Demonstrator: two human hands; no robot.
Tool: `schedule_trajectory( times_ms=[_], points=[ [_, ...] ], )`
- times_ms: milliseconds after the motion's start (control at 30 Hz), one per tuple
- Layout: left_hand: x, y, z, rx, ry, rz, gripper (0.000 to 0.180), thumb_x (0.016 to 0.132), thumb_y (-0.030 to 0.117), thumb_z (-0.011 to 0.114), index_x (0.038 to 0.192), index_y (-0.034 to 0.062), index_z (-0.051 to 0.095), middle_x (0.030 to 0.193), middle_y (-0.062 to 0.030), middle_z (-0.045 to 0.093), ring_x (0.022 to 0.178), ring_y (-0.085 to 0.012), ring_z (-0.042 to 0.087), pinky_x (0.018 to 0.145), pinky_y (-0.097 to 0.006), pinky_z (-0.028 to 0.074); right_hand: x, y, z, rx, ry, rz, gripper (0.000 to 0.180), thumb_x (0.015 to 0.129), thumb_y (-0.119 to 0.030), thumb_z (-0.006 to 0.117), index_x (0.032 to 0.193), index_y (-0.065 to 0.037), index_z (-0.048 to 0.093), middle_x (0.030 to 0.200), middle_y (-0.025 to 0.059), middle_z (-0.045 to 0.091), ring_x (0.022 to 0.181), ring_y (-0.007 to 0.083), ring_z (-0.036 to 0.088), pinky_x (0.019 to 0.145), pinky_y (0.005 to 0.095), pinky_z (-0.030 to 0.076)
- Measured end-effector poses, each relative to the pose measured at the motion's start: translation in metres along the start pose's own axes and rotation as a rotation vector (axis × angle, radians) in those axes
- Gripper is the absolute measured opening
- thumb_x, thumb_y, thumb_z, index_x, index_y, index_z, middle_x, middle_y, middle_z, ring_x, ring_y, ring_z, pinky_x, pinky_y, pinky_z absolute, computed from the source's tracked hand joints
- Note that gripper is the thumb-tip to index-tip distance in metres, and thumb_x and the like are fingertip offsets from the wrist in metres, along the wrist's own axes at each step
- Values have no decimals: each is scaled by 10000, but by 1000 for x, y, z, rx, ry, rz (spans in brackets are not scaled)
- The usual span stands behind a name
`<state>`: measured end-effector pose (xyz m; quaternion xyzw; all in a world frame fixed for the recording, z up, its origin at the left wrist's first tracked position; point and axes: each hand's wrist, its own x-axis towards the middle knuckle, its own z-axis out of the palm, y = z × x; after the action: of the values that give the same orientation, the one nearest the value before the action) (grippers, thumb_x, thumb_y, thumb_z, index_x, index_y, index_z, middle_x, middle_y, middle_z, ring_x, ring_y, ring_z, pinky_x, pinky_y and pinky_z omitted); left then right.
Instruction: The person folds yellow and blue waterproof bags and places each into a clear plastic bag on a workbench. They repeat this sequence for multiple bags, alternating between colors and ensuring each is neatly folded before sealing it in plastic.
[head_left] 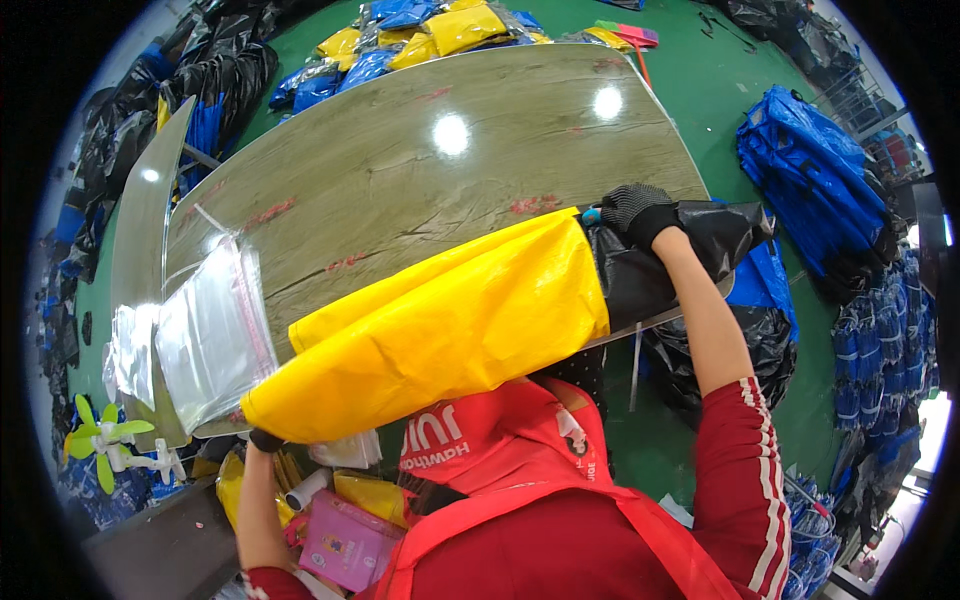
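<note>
The right hand [640, 213], in a dark grey patterned glove, lies over the glossy black end section [690, 245] of a long, folded yellow plastic-coated sheet [440, 330], its fingers curled down onto the black material near the counter's right edge. The left hand [265, 440], in a dark glove, is at the other end, below the yellow sheet's lower left corner at the counter's near edge; the yellow covers its fingers, so whether they pinch or lie flat cannot be told. The hands are well apart, with the yellow sheet slanting between them along the near edge, higher at the right.

Just beside the sheet's left end, toward the counter's near left corner, lies a stack of clear plastic bags [215, 335]. The wood-grain counter [450, 170] bears red smudges on its surface. Below the near left corner are a small light-green fan [105, 440] and, nearer the person, a flat purple package [350, 540]. Beyond the far edge, a heap of blue and yellow plastic-wrapped packets [430, 35] sits on the green floor [720, 90]. Past the right edge lies a large bundle of folded blue sheeting [815, 180].
</note>
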<state>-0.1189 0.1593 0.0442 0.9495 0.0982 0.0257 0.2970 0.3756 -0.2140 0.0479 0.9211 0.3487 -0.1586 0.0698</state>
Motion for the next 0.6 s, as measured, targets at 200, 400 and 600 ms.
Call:
schedule_trajectory(
  times_ms=[200,400,600],
  points=[
    [-29,7,90,-814,770,-504,613,910,219,622,1437,57,355,1460,-145,403,1344,-311,384,1114,-435,287,5,-1,4,-64,23,12,382,899,-437,508,978,-136,730,1010,134,697,935,328,671,793,447,538],
    [4,-31,101,-294,760,-522,361,867,221,728,1084,-14,560,1172,-170,590,962,-231,574,816,-306,476,-29,-2,3,-49,253,118,396,903,-439,513,909,-110,732,974,144,700,910,327,674,769,461,532],
    [70,86,45,947,593,-130,715,866,230,611,1486,60,297,1489,-238,334,1372,-399,320,1126,-433,256,-36,6,42,-30,241,26,429,901,-479,502,905,-116,731,845,156,703,794,335,688,710,459,530]
  ],
)
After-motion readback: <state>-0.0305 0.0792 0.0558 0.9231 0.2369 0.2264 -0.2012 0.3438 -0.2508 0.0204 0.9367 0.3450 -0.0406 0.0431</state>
